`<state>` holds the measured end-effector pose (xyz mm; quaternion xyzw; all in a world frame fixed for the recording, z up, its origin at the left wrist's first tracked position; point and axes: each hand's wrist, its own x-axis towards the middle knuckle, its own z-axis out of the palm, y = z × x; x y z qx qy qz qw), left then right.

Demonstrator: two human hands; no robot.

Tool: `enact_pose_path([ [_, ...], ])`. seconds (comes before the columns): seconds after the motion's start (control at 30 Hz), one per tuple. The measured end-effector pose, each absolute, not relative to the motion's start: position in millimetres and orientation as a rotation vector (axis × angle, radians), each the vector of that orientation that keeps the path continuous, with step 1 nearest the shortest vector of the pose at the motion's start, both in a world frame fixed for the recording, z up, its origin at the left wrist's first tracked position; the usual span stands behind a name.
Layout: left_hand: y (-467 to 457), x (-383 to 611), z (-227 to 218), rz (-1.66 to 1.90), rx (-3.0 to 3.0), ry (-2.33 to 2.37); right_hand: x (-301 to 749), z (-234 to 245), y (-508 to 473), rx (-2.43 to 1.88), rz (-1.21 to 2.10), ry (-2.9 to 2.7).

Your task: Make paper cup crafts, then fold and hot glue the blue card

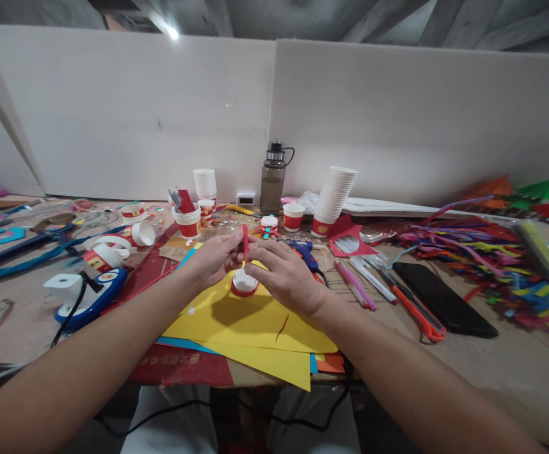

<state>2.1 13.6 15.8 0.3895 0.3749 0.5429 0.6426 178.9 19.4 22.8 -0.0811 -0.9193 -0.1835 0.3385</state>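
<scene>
White boards [161,113] stand behind a messy table [529,378], w/ grey beams up top. Take the hands as the middle of the clock.

L hand [218,257] is nearly closed: thumb & fingers pinch a thin red strip [245,238]. R hand [287,276] has its fingers bent in a loose curl, tips near the strip's low end; can't tell if they touch it or hold anything.

At 10 o'clock, a red & white paper cup [188,226] holds grey sticks & red bits poking out the top. Just behind it, at 11, is a stack of white cups [205,183], one inside the next. Near 12, a see-through grey bottle [273,186] w/ a black lid looks part full. B/w 1 & 2, a short cup [294,219] stands upright; can't see what's in it. At 2, a tall cup stack [335,198] leans to the right. At 9, a cup [140,234] lies on its side.

The strip is plain red, skinny & held almost straight up, right in the middle. Just below it, abt 6 to 7 o'clock, a round white piece [244,280] w/ a red rim sits on yellow paper [250,325].
</scene>
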Motion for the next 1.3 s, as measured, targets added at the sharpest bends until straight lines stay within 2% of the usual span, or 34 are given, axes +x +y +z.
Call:
enact_pose_path([
  [0.3, 13, 2, 21, 1.309, 0.925, 0.871, 178, 21, 18, -0.250, -0.342, -2.407],
  [0.5, 10, 3, 21, 1.325, 1.161, 0.985, 173, 17, 18, -0.440, 0.122, -2.205],
  [0.73, -3, 8, 28, 1.126, 1.607, 1.236, 176, 23, 20, -0.771, 0.529, -1.964],
  [1.3, -7, 13, 25, 1.030, 1.869, 1.432, 174, 21, 18, -0.825, 0.863, -1.803],
])
